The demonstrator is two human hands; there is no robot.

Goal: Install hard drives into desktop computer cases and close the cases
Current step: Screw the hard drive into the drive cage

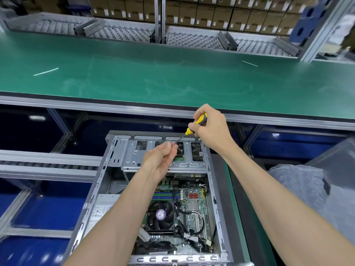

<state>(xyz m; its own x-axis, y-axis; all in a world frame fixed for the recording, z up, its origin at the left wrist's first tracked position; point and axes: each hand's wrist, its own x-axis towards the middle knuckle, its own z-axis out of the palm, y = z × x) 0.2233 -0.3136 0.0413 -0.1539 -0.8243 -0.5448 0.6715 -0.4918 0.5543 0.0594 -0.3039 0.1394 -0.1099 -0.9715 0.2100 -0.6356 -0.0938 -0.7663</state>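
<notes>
An open desktop computer case (211, 189) lies flat below me, its motherboard and a black CPU fan (160, 215) exposed. At its far end sits a silver metal drive cage (132, 156). My right hand (211, 127) grips the yellow-and-black handle of a screwdriver (198, 122), which slants down to the left. My left hand (160, 158) hovers over the cage with its fingers curled round the tip of the screwdriver's thin shaft; whatever it may pinch there is hidden. I cannot make out a hard drive in the cage.
A green conveyor belt (172, 73) runs across beyond the case, with roller racks (119, 31) and stacked cardboard boxes (211, 14) behind it. A roller track (48, 166) lies to the left. Grey plastic wrapping (307, 189) sits at the right. Blue bins (48, 206) lie below.
</notes>
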